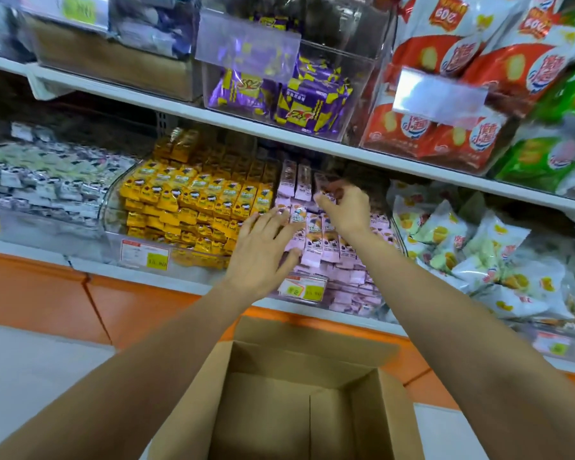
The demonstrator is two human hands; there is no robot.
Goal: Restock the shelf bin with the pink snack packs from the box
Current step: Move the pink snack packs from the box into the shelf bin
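One of the pink snack packs [316, 239], pinched in the curled right hand [346, 205] at the far end of the shelf bin [352, 295] beyond the box [312, 355], is best slotted upright while nearer rows are steadied by the flat, straight-fingered left hand [263, 252].

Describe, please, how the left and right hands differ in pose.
The left hand lies flat, fingers straight and spread, on the pink snack packs; the right hand curls its fingers round one pink snack pack. The left hand is nearer the front, the right hand farther back. Both reach into the shelf bin.
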